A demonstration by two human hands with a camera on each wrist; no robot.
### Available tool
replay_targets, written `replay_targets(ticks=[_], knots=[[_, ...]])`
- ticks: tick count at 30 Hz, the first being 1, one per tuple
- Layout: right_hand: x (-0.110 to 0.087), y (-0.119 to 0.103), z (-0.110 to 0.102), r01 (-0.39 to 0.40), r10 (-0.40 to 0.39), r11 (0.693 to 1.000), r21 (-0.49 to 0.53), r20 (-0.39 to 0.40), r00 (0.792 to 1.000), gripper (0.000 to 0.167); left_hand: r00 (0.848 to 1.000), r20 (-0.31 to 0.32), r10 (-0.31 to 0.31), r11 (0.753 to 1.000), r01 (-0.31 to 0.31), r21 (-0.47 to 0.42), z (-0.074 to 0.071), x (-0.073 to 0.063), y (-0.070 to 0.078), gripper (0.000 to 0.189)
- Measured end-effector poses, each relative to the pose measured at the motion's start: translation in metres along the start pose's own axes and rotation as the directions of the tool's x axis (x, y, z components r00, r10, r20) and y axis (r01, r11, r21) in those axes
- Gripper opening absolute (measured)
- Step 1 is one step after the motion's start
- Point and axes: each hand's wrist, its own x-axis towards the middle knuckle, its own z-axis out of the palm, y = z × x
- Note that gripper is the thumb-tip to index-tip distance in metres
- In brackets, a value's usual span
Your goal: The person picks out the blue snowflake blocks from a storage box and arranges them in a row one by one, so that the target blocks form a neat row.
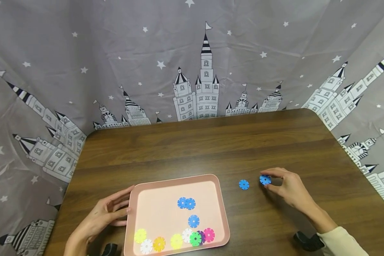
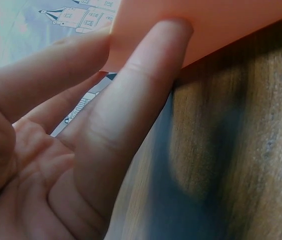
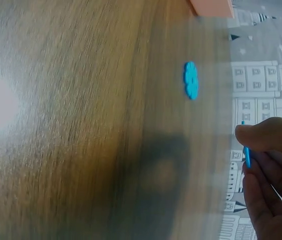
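My right hand [image 1: 289, 188] pinches a blue notched plastic disc [image 1: 265, 180] between thumb and fingers. In the right wrist view that disc [image 3: 247, 152] appears edge-on. A second blue disc [image 1: 244, 184] lies flat on the table, left of the right hand. At the left, a shallow pink tray [image 1: 176, 180] stands on the table. My left hand [image 1: 104, 215] rests against its left side with fingers extended; in the left wrist view the thumb [image 2: 153, 55] touches the tray's outer wall [image 2: 220, 25]. Several blue discs [image 1: 193, 221] lie inside the tray, two of them overlapping.
Along the tray's near side lie more discs: yellow [image 1: 140, 235], white [image 1: 146, 246], orange [image 1: 159, 244], green [image 1: 195, 238], purple and pink [image 1: 209, 234]. The brown wooden table [image 1: 243, 142] ends at a grey curtain [image 1: 115, 53] printed with castles and stars.
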Motion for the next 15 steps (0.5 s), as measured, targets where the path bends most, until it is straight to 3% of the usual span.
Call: replay_targets(ticks=[6,15], knots=[[0.002,0.009,0.007,-0.052,0.051,0.998,0.044,0.037,0.998,0.04,1.0,-0.006,-0.019,1.0,0.019,-0.001,0.0,0.0,0.001,0.069],[0.001,0.022,0.025,-0.092,0.091,0.994,0.051,0.028,0.995,0.037,1.0,-0.018,-0.021,1.0,0.021,0.009,0.0,-0.001,0.001,0.069]])
